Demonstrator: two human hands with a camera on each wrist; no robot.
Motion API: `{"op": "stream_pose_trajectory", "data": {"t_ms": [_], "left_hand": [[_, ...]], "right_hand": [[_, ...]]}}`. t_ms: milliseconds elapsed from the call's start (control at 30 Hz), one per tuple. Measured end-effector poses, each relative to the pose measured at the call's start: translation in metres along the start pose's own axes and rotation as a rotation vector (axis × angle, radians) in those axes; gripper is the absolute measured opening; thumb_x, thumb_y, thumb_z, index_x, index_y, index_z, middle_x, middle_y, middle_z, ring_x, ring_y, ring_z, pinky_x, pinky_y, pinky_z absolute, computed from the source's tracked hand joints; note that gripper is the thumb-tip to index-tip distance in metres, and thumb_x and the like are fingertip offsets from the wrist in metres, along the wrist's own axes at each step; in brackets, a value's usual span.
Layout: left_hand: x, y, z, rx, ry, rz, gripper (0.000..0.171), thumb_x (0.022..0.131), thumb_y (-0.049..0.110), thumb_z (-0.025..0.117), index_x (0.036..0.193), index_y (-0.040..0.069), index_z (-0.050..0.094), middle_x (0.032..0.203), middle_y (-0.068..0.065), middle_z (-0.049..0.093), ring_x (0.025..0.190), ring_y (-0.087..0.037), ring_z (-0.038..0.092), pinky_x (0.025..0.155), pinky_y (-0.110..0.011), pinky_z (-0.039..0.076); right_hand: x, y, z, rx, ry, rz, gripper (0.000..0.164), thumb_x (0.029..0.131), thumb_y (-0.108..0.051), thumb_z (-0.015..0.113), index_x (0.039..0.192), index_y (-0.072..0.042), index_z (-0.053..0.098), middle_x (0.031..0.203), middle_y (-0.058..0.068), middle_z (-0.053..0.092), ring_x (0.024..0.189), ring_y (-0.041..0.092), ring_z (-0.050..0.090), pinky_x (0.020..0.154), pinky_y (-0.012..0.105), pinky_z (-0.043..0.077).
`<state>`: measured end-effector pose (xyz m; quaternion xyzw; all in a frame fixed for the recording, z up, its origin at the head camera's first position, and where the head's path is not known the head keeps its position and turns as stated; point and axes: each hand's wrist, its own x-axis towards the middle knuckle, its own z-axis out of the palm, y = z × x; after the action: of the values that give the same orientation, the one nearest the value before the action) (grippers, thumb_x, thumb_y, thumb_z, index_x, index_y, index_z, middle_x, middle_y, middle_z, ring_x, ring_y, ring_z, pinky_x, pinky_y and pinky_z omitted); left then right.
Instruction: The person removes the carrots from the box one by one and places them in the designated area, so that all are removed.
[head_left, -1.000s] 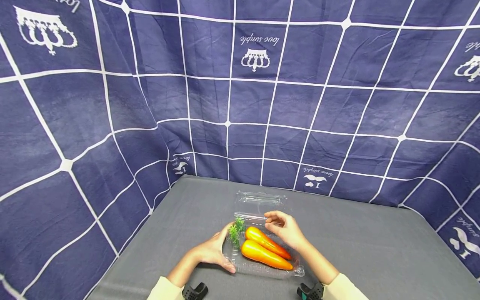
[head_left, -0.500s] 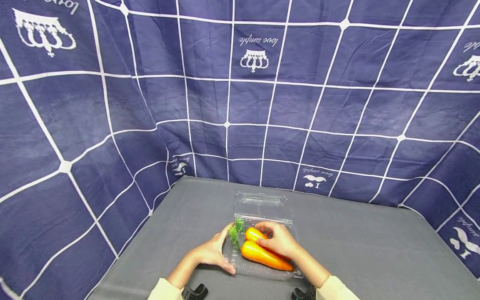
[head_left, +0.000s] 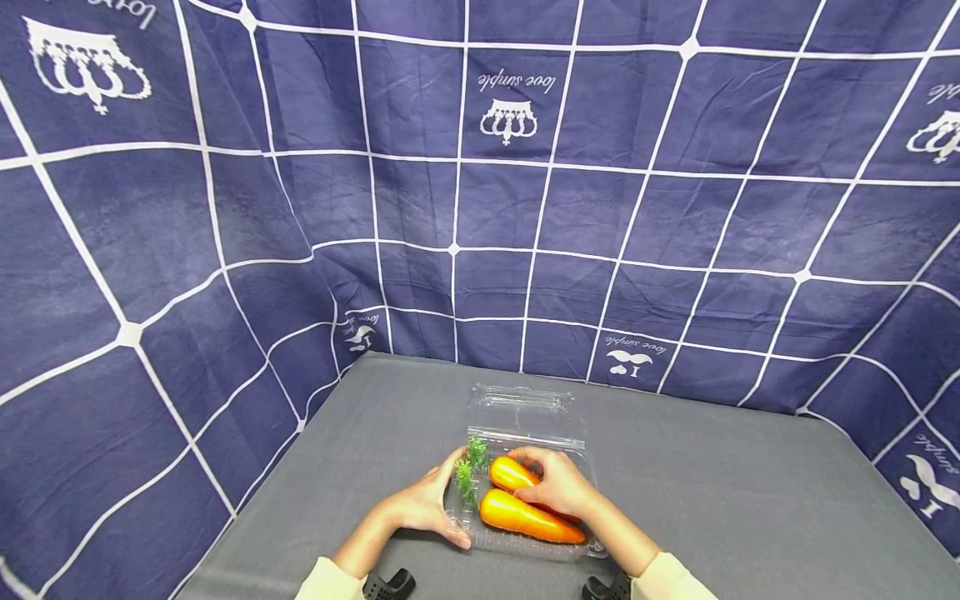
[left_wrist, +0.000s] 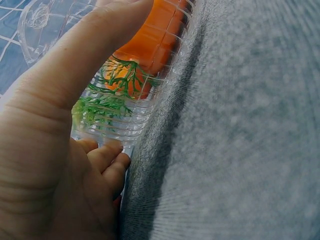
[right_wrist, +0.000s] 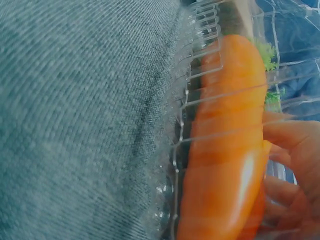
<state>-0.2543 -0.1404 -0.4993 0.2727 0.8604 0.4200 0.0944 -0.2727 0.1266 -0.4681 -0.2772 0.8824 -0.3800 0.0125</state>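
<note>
Two orange carrots with leafy green tops [head_left: 465,481] lie side by side in a clear plastic clamshell container [head_left: 525,548]. My right hand [head_left: 564,485] grips the far carrot [head_left: 510,473] around its middle, thumb on the near side. The near carrot [head_left: 528,518] lies just in front of that thumb and fills much of the right wrist view. My left hand [head_left: 422,505] holds the container's left side, thumb at the front corner and fingers toward the back. In the left wrist view, the greens [left_wrist: 102,107] press near the ribbed wall between thumb and fingers.
The container's lid [head_left: 521,408] stands hinged open at the back. Grey cloth [head_left: 712,500] covers the table. A blue curtain [head_left: 645,208] with white grid lines rises behind and at both sides.
My right hand has come down from above the container's far right part onto the far carrot and gripped it. The near carrot has shifted slightly toward the front. The left hand keeps its place.
</note>
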Motion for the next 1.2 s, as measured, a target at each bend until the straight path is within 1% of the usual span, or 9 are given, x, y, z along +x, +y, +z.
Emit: {"op": "stream_pose_trajectory", "data": {"t_ms": [167,333,500,567,767,867,967,1067,1200], "left_hand": [[0.0,0.0,0.0,0.01,0.006,0.006,0.133,0.055,0.036,0.096,0.155,0.008,0.012,0.148,-0.02,0.034,0.133,-0.035,0.035,0.106,-0.056,0.03],[-0.001,0.0,0.0,0.018,0.006,-0.009,0.133,0.055,0.036,0.096,0.154,0.007,0.012,0.146,-0.022,0.036,0.132,-0.036,0.035,0.105,-0.057,0.031],[0.0,0.001,0.0,0.002,-0.002,-0.004,0.132,0.055,0.035,0.096,0.154,0.005,0.013,0.148,-0.018,0.035,0.133,-0.035,0.034,0.106,-0.057,0.029],[0.0,0.001,0.0,-0.003,-0.006,0.008,0.132,0.055,0.035,0.096,0.154,0.004,0.013,0.15,-0.017,0.033,0.134,-0.035,0.033,0.107,-0.056,0.028],[0.0,0.001,0.0,-0.005,-0.005,0.036,0.132,0.056,0.034,0.096,0.153,0.002,0.013,0.154,-0.013,0.031,0.136,-0.034,0.032,0.109,-0.055,0.027],[-0.001,0.001,0.0,-0.013,-0.006,0.037,0.132,0.055,0.034,0.096,0.153,0.003,0.013,0.154,-0.012,0.03,0.136,-0.033,0.031,0.109,-0.054,0.026],[0.0,0.001,0.0,-0.025,-0.01,0.04,0.132,0.056,0.034,0.096,0.154,0.003,0.013,0.155,-0.011,0.03,0.137,-0.033,0.03,0.11,-0.054,0.025],[0.001,0.0,0.001,-0.025,-0.009,0.047,0.132,0.056,0.033,0.096,0.154,0.003,0.013,0.155,-0.011,0.03,0.137,-0.033,0.03,0.11,-0.054,0.025],[0.001,0.0,0.0,-0.025,-0.004,0.049,0.132,0.055,0.033,0.096,0.154,0.003,0.013,0.155,-0.011,0.03,0.137,-0.033,0.03,0.109,-0.054,0.026]], "right_hand": [[-0.001,0.001,-0.001,0.04,0.028,-0.016,0.049,0.073,-0.012,0.083,0.118,-0.008,0.067,0.098,0.003,0.065,0.076,0.012,0.058,0.067,0.027,0.048],[0.0,0.0,-0.003,0.083,0.048,-0.023,0.047,0.074,-0.015,0.084,0.118,-0.009,0.067,0.097,0.004,0.066,0.077,0.014,0.059,0.068,0.029,0.049],[-0.001,0.001,-0.004,0.12,0.098,-0.069,0.046,0.076,-0.018,0.083,0.117,-0.007,0.067,0.095,0.003,0.065,0.074,0.012,0.058,0.064,0.029,0.049],[-0.002,0.001,-0.005,0.155,0.116,-0.063,0.046,0.076,-0.017,0.083,0.117,-0.007,0.067,0.096,0.003,0.065,0.074,0.012,0.057,0.063,0.029,0.049],[-0.003,-0.004,-0.012,0.316,0.147,0.055,0.051,0.076,-0.011,0.082,0.123,-0.002,0.063,0.099,0.01,0.066,0.075,0.016,0.06,0.061,0.027,0.05],[-0.005,-0.007,-0.017,0.421,0.184,0.102,0.053,0.078,-0.006,0.081,0.126,0.001,0.06,0.1,0.016,0.067,0.074,0.017,0.062,0.06,0.027,0.052],[-0.008,-0.009,-0.023,0.499,0.234,0.146,0.053,0.079,-0.003,0.079,0.128,0.001,0.058,0.099,0.017,0.067,0.072,0.017,0.062,0.06,0.027,0.053],[-0.01,-0.011,-0.03,0.542,0.296,0.186,0.053,0.079,-0.001,0.079,0.127,0.002,0.058,0.097,0.016,0.066,0.07,0.015,0.062,0.06,0.027,0.052],[-0.012,-0.01,-0.037,0.563,0.387,0.227,0.051,0.079,0.0,0.078,0.126,0.002,0.058,0.093,0.013,0.067,0.068,0.014,0.063,0.06,0.027,0.053]]}}
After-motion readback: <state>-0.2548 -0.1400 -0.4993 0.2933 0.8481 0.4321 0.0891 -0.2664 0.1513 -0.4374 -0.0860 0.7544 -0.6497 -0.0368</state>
